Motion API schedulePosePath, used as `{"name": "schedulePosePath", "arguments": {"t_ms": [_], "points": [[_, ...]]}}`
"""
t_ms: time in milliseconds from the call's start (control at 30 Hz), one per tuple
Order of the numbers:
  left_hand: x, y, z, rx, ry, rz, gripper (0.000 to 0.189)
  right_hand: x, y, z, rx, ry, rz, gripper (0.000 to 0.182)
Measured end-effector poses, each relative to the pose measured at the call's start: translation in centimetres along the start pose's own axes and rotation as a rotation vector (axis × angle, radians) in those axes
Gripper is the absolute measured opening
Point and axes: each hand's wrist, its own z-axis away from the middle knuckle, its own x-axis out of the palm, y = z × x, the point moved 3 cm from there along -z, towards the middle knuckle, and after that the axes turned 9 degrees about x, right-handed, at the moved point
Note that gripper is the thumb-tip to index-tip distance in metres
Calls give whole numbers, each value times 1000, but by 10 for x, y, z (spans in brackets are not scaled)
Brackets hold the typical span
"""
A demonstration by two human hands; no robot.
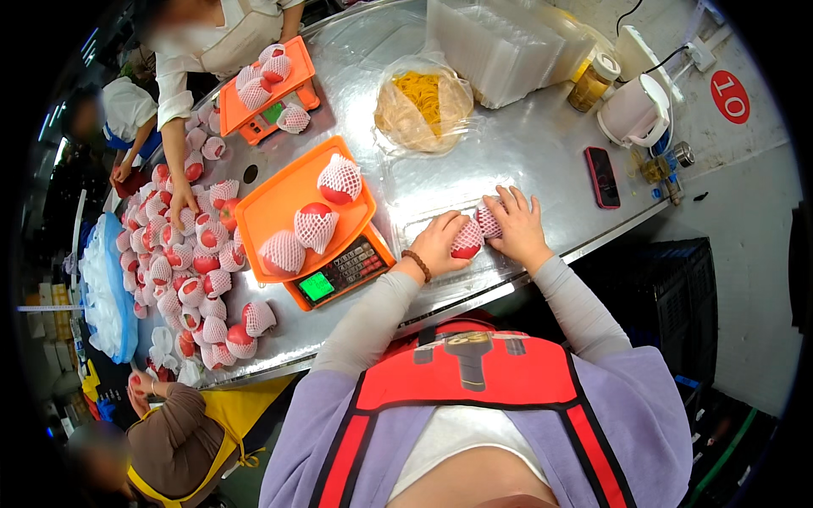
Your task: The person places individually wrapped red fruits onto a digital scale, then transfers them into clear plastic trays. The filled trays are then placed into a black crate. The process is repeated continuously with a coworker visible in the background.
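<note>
My left hand [438,246] is closed round a tomato in a white foam net [467,240]. Beside it, my right hand [519,230] rests its fingers on another netted tomato [488,220]. Both tomatoes lie over a clear plastic tray [416,219] near the steel table's front edge. Left of my hands stands an orange digital scale [346,270] with a lit green display. Its orange pan [279,216] holds three netted tomatoes, one of them at the pan's upper right [340,179].
A heap of netted tomatoes [190,254] covers the table's left, where a co-worker's hand [182,200] reaches in. Farther back are a second orange scale [270,89], a bag of yellow rubber bands [422,105] and stacked clear containers [502,51]. A phone [602,178] and kettle [634,111] stand right.
</note>
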Motion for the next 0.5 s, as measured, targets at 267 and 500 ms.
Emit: {"name": "schedulePosePath", "arguments": {"t_ms": [267, 500], "points": [[3, 2, 1, 23, -83, -100, 83, 20, 1, 1, 27, 0, -122, 83], [-113, 58, 33, -43, 329, -280, 69, -38, -32, -33, -118, 39, -558, 68]]}}
